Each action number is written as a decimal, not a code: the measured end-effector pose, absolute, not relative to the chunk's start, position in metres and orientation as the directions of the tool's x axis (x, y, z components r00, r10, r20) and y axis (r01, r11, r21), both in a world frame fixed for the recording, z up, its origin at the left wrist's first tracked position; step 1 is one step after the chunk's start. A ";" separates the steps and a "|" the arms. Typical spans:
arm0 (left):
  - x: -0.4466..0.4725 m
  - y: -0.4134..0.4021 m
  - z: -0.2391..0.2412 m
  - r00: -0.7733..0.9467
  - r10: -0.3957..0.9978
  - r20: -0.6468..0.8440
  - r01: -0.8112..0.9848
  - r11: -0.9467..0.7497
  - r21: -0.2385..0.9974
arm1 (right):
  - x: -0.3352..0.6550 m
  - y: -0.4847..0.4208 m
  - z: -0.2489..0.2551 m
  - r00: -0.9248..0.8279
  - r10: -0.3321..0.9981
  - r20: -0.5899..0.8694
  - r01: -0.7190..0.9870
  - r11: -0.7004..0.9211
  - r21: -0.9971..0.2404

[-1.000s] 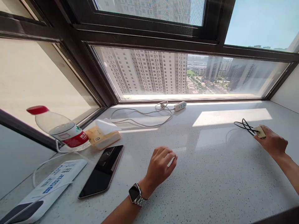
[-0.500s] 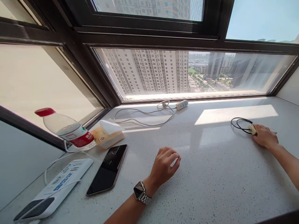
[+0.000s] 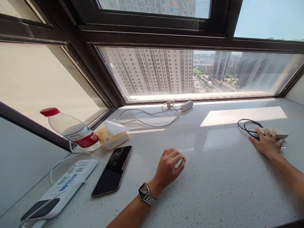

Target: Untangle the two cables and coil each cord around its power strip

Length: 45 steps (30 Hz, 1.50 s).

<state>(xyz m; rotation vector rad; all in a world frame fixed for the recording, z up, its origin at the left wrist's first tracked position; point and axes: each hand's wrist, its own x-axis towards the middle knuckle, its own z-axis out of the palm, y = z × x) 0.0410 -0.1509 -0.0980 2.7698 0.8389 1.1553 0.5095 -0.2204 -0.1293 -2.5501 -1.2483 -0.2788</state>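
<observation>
My right hand [image 3: 268, 145] lies at the right with its fingers spread, the fingertips on the near edge of a cream power strip [image 3: 276, 133]. A thin black cord [image 3: 245, 123] loops on the counter from the strip's left end. Metal prongs show just beside the hand, below the strip's right end. My left hand [image 3: 169, 166] rests on the counter with its fingers curled in and the thumb close to the index finger. Nothing shows in it, though the fingertips are partly hidden. A watch [image 3: 144, 191] with a metal band is on the left wrist.
Left of my left hand lies a black phone [image 3: 112, 171]. Beyond it are a tissue pack [image 3: 114, 137], a red-capped bottle [image 3: 73, 129] and a white box-like device [image 3: 63, 188] with a cable. A white power strip [image 3: 187, 105] with its cord lies by the window on the speckled counter [image 3: 213, 190].
My right hand has let go of the cream power strip and moved slightly nearer me, its fingers now spread. More of the strip shows. My left hand keeps its pose; the view shifts slightly.
</observation>
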 end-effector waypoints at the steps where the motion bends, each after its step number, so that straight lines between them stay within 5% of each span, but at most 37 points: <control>1: 0.040 -0.150 -0.098 0.577 0.493 0.651 0.472 -0.852 0.226 | 0.514 -0.219 -0.131 0.618 0.725 0.304 0.785 -0.590 -0.189; 11: 0.036 -0.140 -0.110 0.596 0.580 0.555 0.495 -0.810 0.315 | 0.593 -0.211 -0.139 0.753 0.555 0.354 0.658 -0.652 -0.377; 17: 0.046 -0.080 -0.098 0.538 0.780 0.320 0.717 -0.623 0.313 | 0.523 -0.203 -0.124 0.594 0.593 0.543 0.804 -0.421 -0.420; 21: 0.062 -0.024 -0.086 0.437 0.872 0.219 0.836 -0.484 0.260 | 0.424 -0.190 -0.113 0.526 0.726 0.443 0.755 -0.160 -0.636; 24: 0.070 0.005 -0.090 0.327 0.923 0.202 0.889 -0.373 0.266 | 0.364 -0.186 -0.115 0.376 0.908 0.186 0.579 -0.073 -0.812; 28: 0.070 0.021 -0.098 0.211 0.960 0.182 0.916 -0.259 0.305 | 0.341 -0.185 -0.119 0.349 0.929 0.126 0.532 -0.086 -0.842; 34: 0.070 -0.005 -0.081 0.373 0.910 0.183 0.802 -0.415 0.430 | 0.341 -0.190 -0.110 0.358 0.933 0.027 0.435 -0.141 -0.889; 39: 0.094 -0.075 -0.059 0.447 0.864 0.233 0.716 -0.502 0.485 | 0.313 -0.183 -0.092 0.330 0.927 -0.176 -0.002 -0.185 -0.983; 42: 0.111 -0.119 -0.064 0.589 0.757 0.282 0.560 -0.634 0.533 | 0.294 -0.169 -0.082 0.184 0.917 -0.354 -0.359 -0.273 -0.892; 45: 0.117 -0.148 -0.081 0.678 0.686 0.267 0.476 -0.685 0.552 | 0.280 -0.161 -0.079 0.229 0.908 -0.350 -0.541 -0.180 -0.821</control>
